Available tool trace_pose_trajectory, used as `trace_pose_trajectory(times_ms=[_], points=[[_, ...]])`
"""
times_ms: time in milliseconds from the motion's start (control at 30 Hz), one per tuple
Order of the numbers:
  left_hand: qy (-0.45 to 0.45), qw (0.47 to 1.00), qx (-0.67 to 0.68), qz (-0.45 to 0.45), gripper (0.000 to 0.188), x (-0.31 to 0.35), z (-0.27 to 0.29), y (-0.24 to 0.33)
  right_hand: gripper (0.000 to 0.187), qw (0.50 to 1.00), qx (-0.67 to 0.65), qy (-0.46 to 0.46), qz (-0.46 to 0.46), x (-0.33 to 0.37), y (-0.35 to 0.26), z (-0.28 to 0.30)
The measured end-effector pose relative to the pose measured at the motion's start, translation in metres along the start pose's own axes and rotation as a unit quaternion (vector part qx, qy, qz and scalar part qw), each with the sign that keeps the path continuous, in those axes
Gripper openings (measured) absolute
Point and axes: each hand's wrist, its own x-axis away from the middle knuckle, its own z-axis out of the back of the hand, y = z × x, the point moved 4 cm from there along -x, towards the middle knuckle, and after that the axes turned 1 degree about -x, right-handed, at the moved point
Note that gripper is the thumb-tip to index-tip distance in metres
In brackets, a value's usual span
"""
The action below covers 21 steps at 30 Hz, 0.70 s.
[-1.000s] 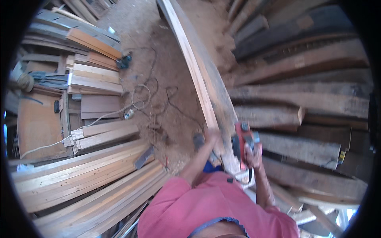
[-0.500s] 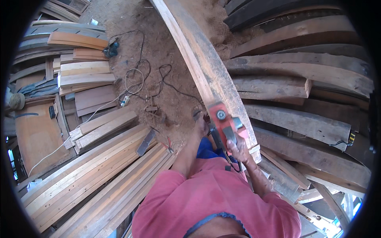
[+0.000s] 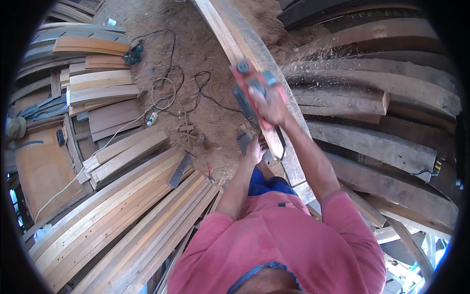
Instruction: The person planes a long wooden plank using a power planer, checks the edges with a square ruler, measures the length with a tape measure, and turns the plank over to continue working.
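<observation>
My right hand (image 3: 270,107) is wrapped round the handle of a red electric planer (image 3: 243,77). The planer sits on a long, pale wooden strip (image 3: 272,142), well forward of the strip's near end. Beneath the strip lies a broad, weathered beam (image 3: 293,159) that runs away from me and curves to the upper left in this wide view. My left hand (image 3: 255,150) is low beside the strip's near end, its fingers curled against the edge and partly hidden. Wood shavings (image 3: 338,59) spray out to the right of the planer.
Thick curved timbers (image 3: 372,139) are stacked along the right. Long boards (image 3: 112,210) and shorter planks (image 3: 105,95) lie on the left. Black cable (image 3: 198,93) and a white extension lead (image 3: 152,118) trail over the dirt floor. A blue power tool (image 3: 133,55) rests near the planks.
My right hand has pushed the planer forward along the strip, away from my body, uncovering its near end. Shavings now fly to the right. My left hand has shifted only slightly.
</observation>
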Motion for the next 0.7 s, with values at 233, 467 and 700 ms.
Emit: trace_pose_trajectory(times_ms=[233,467,700], points=[[-0.001,1.0,-0.023,-0.002,0.056,0.001,0.0,-0.004,0.05,0.99,-0.129,-0.042,-0.036,-0.047,0.01,-0.001],[-0.004,0.999,0.011,-0.038,0.07,0.01,-0.005,0.006,0.042,1.0,-0.018,-0.011,-0.002,0.113,0.039,0.005],[-0.05,0.998,-0.027,0.001,0.064,0.01,0.003,0.002,0.057,0.996,-0.029,-0.009,-0.079,0.289,0.081,0.013]])
